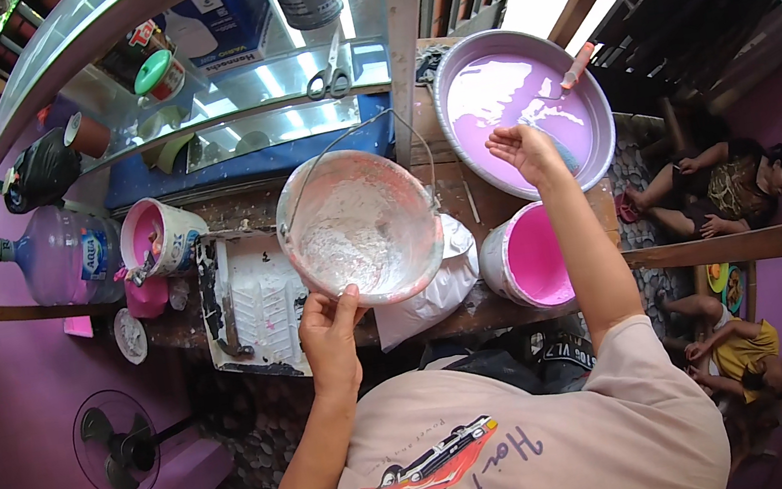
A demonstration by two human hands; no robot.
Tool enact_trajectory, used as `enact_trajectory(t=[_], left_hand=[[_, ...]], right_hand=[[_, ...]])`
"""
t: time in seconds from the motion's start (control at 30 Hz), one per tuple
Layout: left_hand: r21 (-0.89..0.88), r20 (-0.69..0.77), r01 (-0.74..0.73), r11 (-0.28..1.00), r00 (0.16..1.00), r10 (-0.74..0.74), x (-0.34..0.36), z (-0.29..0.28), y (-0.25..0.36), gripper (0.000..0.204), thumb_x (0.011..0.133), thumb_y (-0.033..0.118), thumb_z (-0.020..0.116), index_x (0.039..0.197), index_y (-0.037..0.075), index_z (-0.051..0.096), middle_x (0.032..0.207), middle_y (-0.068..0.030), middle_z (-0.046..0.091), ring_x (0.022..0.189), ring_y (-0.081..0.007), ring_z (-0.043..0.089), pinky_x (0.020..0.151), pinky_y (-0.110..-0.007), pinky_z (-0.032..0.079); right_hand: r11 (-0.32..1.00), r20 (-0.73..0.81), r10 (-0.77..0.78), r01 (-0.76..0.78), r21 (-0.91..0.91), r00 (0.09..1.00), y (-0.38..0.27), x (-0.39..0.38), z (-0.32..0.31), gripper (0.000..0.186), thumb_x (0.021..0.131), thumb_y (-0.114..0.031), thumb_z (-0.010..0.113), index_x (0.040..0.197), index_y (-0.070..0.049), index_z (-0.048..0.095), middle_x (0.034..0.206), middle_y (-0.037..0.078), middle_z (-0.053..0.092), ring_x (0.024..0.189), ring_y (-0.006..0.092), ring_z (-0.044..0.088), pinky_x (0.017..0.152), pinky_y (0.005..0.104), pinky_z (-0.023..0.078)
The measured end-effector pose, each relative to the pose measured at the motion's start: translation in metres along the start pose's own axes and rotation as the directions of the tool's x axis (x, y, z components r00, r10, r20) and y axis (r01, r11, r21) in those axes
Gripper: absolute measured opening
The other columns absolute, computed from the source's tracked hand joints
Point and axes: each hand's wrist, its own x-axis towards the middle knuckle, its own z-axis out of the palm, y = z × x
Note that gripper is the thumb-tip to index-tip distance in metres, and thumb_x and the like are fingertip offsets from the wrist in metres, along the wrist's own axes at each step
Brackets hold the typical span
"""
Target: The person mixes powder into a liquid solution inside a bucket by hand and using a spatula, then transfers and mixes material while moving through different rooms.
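Note:
My left hand [332,339] is closed on the near rim of a pinkish bucket [416,231], thumb over the edge. White powder [345,241] coats its bottom and inner wall, and its wire handle stands up. My right hand [527,155], fingers stretched out, hovers over a wide grey basin [607,126] of purplish liquid [490,93]. A tool with an orange handle [578,65] leans inside the basin's far right rim. Beside the pinkish bucket lies a white plastic bag [435,304]. A white bucket with bright pink paint [537,258] stands below my right forearm.
A white-spattered paint tray [263,299] sits left of the bucket. Farther left are a white tub [180,238] and a large water jug [59,256]. Scissors [327,80] lie on the glass shelf behind. Two people [737,193] sit at the right, past a wooden rail [745,244].

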Motion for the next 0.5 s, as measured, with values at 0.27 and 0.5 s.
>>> enact_trajectory(t=[0.27,0.5], left_hand=[[-0.010,-0.024,-0.005,1.000,1.000,0.005,-0.006,0.004,0.003,0.012,0.091,0.008,0.067,0.091,0.003,0.055,0.093,-0.0050,0.062,0.084,-0.0106,0.061,0.079,-0.027,0.054],[0.004,-0.047,-0.012,1.000,0.999,0.012,-0.011,0.004,0.000,0.012,0.090,0.007,0.067,0.090,0.003,0.056,0.092,-0.0049,0.062,0.083,-0.0102,0.061,0.080,-0.027,0.054]], right_hand=[[0.978,-0.183,0.210,-0.204,0.049,0.960,0.030,0.076,-0.040,0.032,0.091,-0.004,0.038,0.113,0.017,0.049,0.112,0.028,0.057,0.109,0.0410,0.059,0.098,0.0480,0.051],[0.978,-0.304,0.205,-0.187,0.087,0.930,0.041,0.087,-0.045,0.028,0.093,-0.005,0.037,0.114,0.011,0.047,0.107,0.024,0.054,0.100,0.0380,0.059,0.097,0.0510,0.050]])
